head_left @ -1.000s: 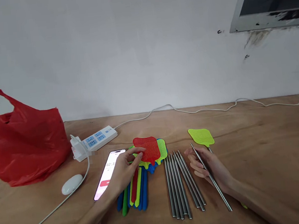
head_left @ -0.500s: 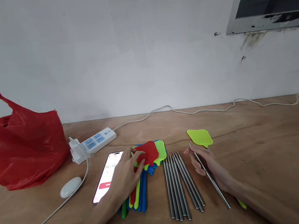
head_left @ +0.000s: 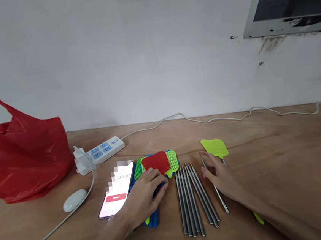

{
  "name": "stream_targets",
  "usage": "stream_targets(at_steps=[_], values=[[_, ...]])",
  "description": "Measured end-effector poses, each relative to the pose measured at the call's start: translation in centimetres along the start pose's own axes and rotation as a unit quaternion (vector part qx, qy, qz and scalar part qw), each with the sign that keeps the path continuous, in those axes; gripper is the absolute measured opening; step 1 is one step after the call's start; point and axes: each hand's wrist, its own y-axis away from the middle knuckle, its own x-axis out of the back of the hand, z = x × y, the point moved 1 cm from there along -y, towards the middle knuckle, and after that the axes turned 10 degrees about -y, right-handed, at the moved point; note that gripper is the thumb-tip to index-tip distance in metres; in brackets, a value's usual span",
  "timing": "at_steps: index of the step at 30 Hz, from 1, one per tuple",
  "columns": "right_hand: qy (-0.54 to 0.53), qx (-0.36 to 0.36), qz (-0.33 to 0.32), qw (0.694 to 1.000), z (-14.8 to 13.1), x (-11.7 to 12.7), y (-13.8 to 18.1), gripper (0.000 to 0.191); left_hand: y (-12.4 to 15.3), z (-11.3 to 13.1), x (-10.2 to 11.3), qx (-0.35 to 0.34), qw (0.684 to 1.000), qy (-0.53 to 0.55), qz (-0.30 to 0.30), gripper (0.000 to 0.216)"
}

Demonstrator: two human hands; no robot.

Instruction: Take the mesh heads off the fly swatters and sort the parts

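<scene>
The left hand (head_left: 145,194) arches over the stacked swatters (head_left: 173,160), perhaps to steady them (whether it grips one, I cannot tell). Between the hands, metal rods (head_left: 188,205) lie alongside each other, probably for easy reach. The right hand (head_left: 222,176) is clamped on a slanting single rod (head_left: 222,201), near the lone yellow-green swatter (head_left: 213,147), presumably pinching high for control.

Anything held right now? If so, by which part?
Right hand: metal rod, held by the fingers along its far half. Left hand: over the fly swatter pile; can't tell if it grips one.
</scene>
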Motion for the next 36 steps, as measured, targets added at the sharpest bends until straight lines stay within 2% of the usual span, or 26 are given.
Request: stream_targets(at_steps=[4,7,15,18,23,32,36], values=[[0.186,0.072,-0.018,0.980,0.6,0.3,0.3,0.049,0.0,0.0,0.0,-0.004,1.000,0.002,-0.004,0.023],[0.259,0.077,-0.050,0.961,0.3,0.2,0.4,0.040,0.0,0.1,0.2,-0.010,1.000,0.008,-0.017,0.024],[0.257,0.062,-0.158,0.951,-1.6,-0.5,1.0,0.025,0.2,0.9,0.3,-0.054,0.995,0.033,-0.079,0.009],[0.259,0.065,-0.177,0.947,-1.6,-0.7,1.2,0.025,0.2,1.0,0.1,-0.065,0.991,0.040,-0.105,0.004],[0.252,0.069,-0.198,0.945,-1.8,-0.9,1.6,0.024,0.2,1.1,0.0,-0.065,0.989,0.054,-0.120,0.009],[0.263,0.080,-0.181,0.944,-2.0,-0.9,1.7,0.022,0.3,1.6,0.2,-0.063,0.985,0.072,-0.142,0.010],[0.349,0.116,-0.135,0.920,-1.8,-0.7,1.5,0.018,0.3,1.6,0.1,-0.066,0.985,0.072,-0.140,0.012]])
